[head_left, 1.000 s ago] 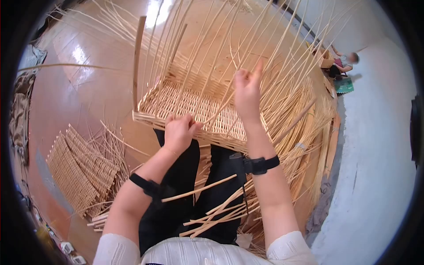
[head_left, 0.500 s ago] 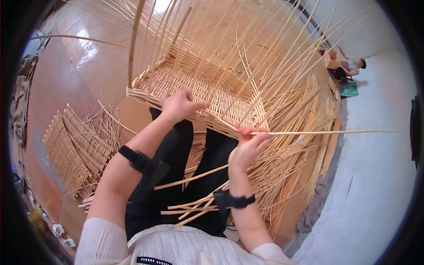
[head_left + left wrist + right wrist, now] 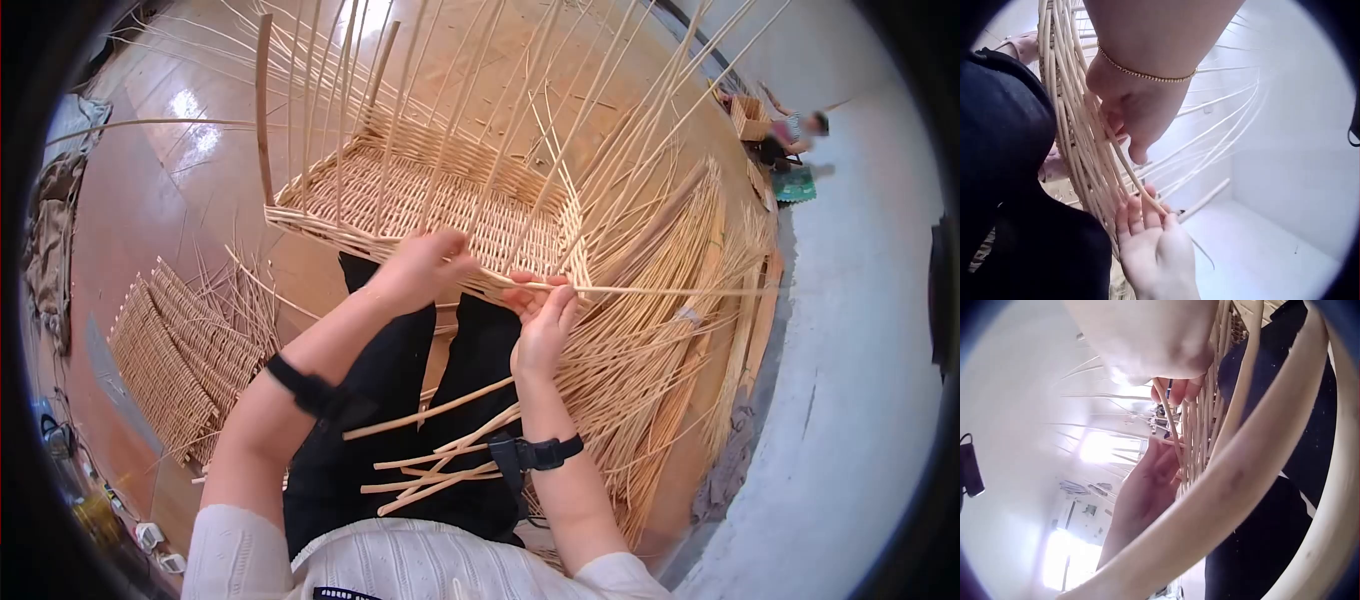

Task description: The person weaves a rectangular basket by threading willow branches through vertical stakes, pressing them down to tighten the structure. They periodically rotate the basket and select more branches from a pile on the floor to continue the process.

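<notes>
At the far left, a dark cloth (image 3: 52,240) is lying along the edge of the brown floor (image 3: 230,180). Next to it, nearer to the person, two woven mats (image 3: 185,360) rest on the floor, partly overlapping.

In the middle is the basket (image 3: 362,190), tilted a little, with its near side above the knees of the black trousers (image 3: 350,450). Two thick posts (image 3: 265,120) rise at its left end, and many thin stakes (image 3: 497,170) stand up from its sides.

The left hand (image 3: 420,270) is at the near rim of the basket. Its fingers are curled over the weave and grip it, while the thumb points away, toward the other hand. Below, some short sticks (image 3: 430,407) lie across the lap.

To the right, the right hand (image 3: 543,330) is turned palm up, just beside the near right corner of the basket. It pinches a rod (image 3: 660,291) between thumb and fingers; the rod runs along the rim and then continues out to the right.

Under this rod, a big pile of rods (image 3: 640,380) is spread on the floor. Farther right is a pale wall (image 3: 850,350), and near it, in the distance, a second person (image 3: 790,135) sits beside a small box-shaped basket (image 3: 748,118).
</notes>
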`<state>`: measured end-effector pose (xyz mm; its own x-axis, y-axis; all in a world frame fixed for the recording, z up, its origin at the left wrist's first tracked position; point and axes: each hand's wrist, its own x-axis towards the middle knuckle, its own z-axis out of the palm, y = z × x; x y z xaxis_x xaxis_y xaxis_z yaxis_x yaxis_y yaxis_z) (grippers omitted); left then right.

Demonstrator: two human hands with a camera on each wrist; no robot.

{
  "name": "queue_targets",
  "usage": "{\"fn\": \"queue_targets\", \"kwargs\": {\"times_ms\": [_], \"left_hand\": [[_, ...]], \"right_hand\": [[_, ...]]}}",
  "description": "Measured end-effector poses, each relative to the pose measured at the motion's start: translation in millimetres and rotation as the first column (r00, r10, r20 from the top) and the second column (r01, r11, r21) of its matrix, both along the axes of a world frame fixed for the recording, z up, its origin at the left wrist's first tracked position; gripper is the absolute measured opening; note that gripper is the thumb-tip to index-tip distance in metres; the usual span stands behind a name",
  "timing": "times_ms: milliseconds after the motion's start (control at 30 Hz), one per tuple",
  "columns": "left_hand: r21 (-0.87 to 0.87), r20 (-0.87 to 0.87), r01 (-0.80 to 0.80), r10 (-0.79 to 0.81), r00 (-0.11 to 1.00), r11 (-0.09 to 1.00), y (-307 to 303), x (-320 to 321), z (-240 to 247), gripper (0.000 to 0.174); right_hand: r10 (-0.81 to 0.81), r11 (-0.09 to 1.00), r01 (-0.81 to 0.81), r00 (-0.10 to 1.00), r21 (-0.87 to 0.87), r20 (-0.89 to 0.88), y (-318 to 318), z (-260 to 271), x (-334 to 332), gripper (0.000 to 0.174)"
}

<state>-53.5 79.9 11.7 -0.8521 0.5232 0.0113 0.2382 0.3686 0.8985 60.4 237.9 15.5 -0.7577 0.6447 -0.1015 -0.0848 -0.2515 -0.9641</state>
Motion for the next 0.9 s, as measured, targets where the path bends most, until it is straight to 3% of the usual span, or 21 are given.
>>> {"fn": "queue_targets", "kwargs": {"times_ms": [33, 100, 133, 167, 267, 300, 367, 400, 433, 500, 567, 600, 667, 700, 767, 800, 833, 867, 900], "left_hand": [[-0.178, -0.059, 0.131, -0.144, 0.988, 0.975, 9.9, -7.4, -0.6, 0.023], [-0.2, -0.013, 0.154, -0.16, 0.987, 0.968, 13.0, -17.6, -0.9, 0.028], [-0.229, 0.044, 0.174, -0.168, 0.985, 0.958, 12.6, -19.9, -1.2, 0.032], [-0.224, 0.046, 0.187, -0.181, 0.982, 0.956, 12.2, -21.4, -1.8, 0.032], [-0.126, 0.029, 0.205, -0.203, 0.979, 0.971, 6.6, -23.7, -12.4, 0.031], [-0.112, 0.028, 0.207, -0.205, 0.978, 0.972, 9.5, -20.2, -11.3, 0.031], [-0.182, -0.099, 0.104, -0.123, 0.987, 0.978, 9.3, -14.5, -11.0, 0.029], [-0.083, -0.044, 0.072, -0.076, 0.996, 0.994, 12.3, -14.0, -20.8, 0.029], [-0.075, -0.041, 0.072, -0.076, 0.996, 0.995, 12.1, -12.7, -21.6, 0.029], [-0.084, -0.183, -0.029, 0.013, 0.983, 0.996, 13.5, -8.1, -20.4, 0.03], [-0.07, -0.228, -0.099, 0.081, 0.97, 0.993, 18.9, -2.6, -23.3, 0.031], [-0.059, -0.276, -0.167, 0.145, 0.95, 0.984, 20.2, -2.6, -24.8, 0.031], [-0.08, -0.267, -0.191, 0.163, 0.95, 0.978, 22.3, -3.3, -25.4, 0.032], [-0.101, -0.256, -0.204, 0.172, 0.951, 0.974, 22.6, -3.6, -26.2, 0.033], [-0.144, -0.21, -0.195, 0.163, 0.964, 0.97, 20.1, -11.3, -28.3, 0.036], [-0.124, -0.187, -0.16, 0.135, 0.973, 0.979, 17.5, -12.5, -26.7, 0.037], [-0.105, -0.161, -0.121, 0.104, 0.982, 0.987, 15.9, -10.7, -26.3, 0.038], [-0.117, -0.115, -0.091, 0.078, 0.99, 0.989, 14.6, -12.5, -25.2, 0.038], [-0.121, -0.11, -0.09, 0.077, 0.991, 0.989, 13.6, -13.6, -24.7, 0.038]], "right_hand": [[-0.003, 1.0, 0.003, 1.0, 0.004, -0.007, 2.0, 2.3, 0.6, 0.031], [0.066, 0.97, -0.046, 0.995, -0.239, 0.075, 14.1, 11.0, 8.5, 0.021], [-0.003, 0.967, 0.013, 0.999, -0.254, 0.037, 21.7, 23.0, 13.3, 0.008], [-0.105, 0.959, 0.096, 0.994, -0.266, -0.019, 35.1, 38.5, 18.0, 0.017], [-0.01, 0.995, 0.01, 1.0, -0.099, 0.005, 54.5, 41.9, 35.5, 0.024], [0.047, 0.999, -0.048, 0.994, 0.006, 0.094, 57.0, 42.4, 34.6, 0.026], [0.092, 0.987, -0.116, 0.977, 0.115, 0.194, 63.4, 47.2, 27.1, 0.028], [0.153, 0.921, -0.239, 0.948, 0.307, 0.279, 63.0, 67.2, 10.8, 0.026], [0.191, 0.804, -0.362, 0.909, 0.472, 0.371, 60.0, 86.4, -8.2, 0.024], [0.128, 0.432, -0.501, 0.857, 0.75, 0.499, 46.8, 116.6, -51.9, 0.032], [0.159, -0.145, -0.298, 0.934, 0.943, 0.32, 47.5, 117.5, -96.0, 0.058], [0.167, -0.149, -0.293, 0.934, 0.944, 0.316, 44.0, 110.4, -117.2, 0.058], [-0.104, -0.032, -0.383, 0.92, 0.923, 0.378, 32.9, 90.6, -146.3, 0.082], [-0.101, -0.035, -0.384, 0.92, 0.923, 0.379, 24.3, 89.6, -148.9, 0.082], [-0.207, 0.238, -0.571, 0.76, 0.786, 0.615, 12.1, 91.0, -155.7, 0.088], [-0.198, 0.16, -0.546, 0.798, 0.822, 0.569, 11.6, 97.1, -151.6, 0.09], [-0.196, 0.165, -0.555, 0.792, 0.815, 0.579, 15.7, 91.0, -150.1, 0.09], [-0.154, 0.155, -0.299, 0.934, 0.942, 0.322, 20.2, 83.4, -151.4, 0.083], [-0.11, 0.158, -0.017, 0.993, 0.987, 0.034, 24.6, 78.8, -151.4, 0.077]]}}
